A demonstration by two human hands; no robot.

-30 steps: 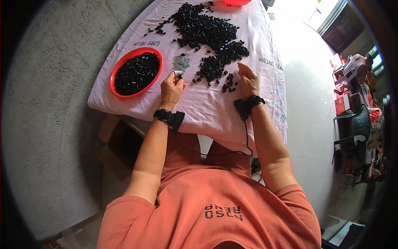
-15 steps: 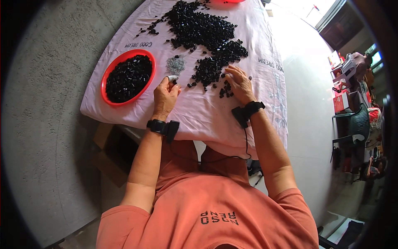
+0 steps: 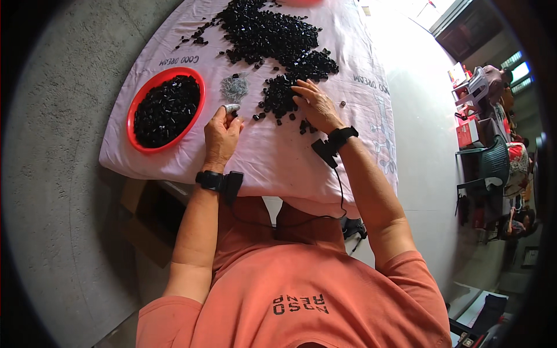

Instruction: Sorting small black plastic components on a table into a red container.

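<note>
My left hand [image 3: 220, 139] is closed in a pinch, with a small black piece [image 3: 234, 113] at its fingertips. A whitish wrap [image 3: 231, 108] covers the tip of one finger. Just beyond lies a small heap of thin silvery wire-like pins [image 3: 235, 88]. My right hand [image 3: 318, 108] rests with stretched fingers on the near right edge of a spread pile of small shiny black pieces [image 3: 270, 37]. What lies under its fingertips is hidden. A few loose black pieces [image 3: 306, 126] lie below that palm. Left of my left hand stands a red bowl [image 3: 131, 119] full of similar black pieces.
A pale pink printed cloth [image 3: 261, 165] covers the table. Part of another red container [image 3: 304, 2] shows at the far edge. Under the table's left side is an open cardboard box [image 3: 142, 217]. A green chair [image 3: 493, 165] and household items stand far right.
My right hand has moved left and a little farther, onto the edge of the black pile. The left hand keeps its pinch beside the pins. The whole view has shifted slightly.
</note>
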